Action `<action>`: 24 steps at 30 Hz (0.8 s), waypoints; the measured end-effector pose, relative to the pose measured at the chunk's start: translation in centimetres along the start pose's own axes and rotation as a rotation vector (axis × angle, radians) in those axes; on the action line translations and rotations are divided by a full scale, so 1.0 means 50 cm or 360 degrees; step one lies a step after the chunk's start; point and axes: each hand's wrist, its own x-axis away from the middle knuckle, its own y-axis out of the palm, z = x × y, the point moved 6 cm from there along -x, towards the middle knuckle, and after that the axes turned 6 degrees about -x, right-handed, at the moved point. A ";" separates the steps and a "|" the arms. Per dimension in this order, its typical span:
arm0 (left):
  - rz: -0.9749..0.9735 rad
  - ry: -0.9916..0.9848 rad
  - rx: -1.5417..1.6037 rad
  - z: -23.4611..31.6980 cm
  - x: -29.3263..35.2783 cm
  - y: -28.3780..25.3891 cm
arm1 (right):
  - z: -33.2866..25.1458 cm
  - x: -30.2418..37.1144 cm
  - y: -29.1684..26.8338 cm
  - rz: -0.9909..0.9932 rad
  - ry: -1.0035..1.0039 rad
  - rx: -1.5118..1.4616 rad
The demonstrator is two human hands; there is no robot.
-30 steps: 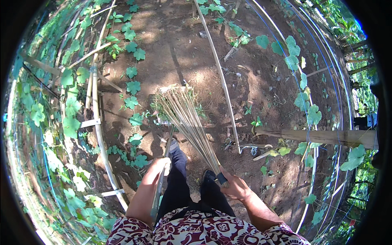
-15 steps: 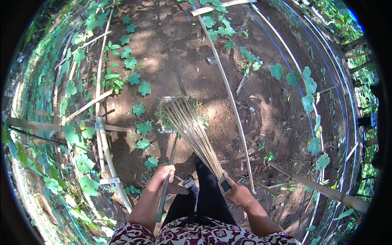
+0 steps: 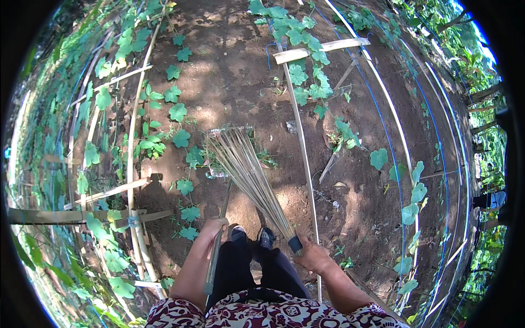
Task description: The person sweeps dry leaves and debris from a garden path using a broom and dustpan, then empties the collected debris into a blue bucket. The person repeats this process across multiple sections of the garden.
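Observation:
My left hand [image 3: 212, 232] is closed round the long handle [image 3: 215, 261] of a dustpan. Its light-coloured pan [image 3: 217, 174] is ahead of my feet, with green plant clippings [image 3: 266, 158] in and around it. My right hand [image 3: 313, 257] grips the dark bound end of a stick broom [image 3: 252, 186]. The broom's thin, pale bristles slant up to the left and fan out over the pan, hiding much of it. Whether the pan touches the ground I cannot tell.
Brown soil [image 3: 219, 82] runs ahead between rows of leafy vines [image 3: 178, 112]. A wooden pole frame [image 3: 134, 131] stands on the left. To the right, a long pole [image 3: 302, 142], a crosspiece [image 3: 322, 50] and blue strings [image 3: 383, 120] border the path. My shoes [image 3: 265, 238] are below the pan.
I have stepped forward, and the vines and poles have slid nearer. Both feet now show side by side. The broom and dustpan have come along, still in my hands.

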 end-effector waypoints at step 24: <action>-0.0204 0.0270 0.0116 0.722 -0.251 -0.178 | -0.452 -0.437 -0.463 -0.0030 0.0015 -0.0051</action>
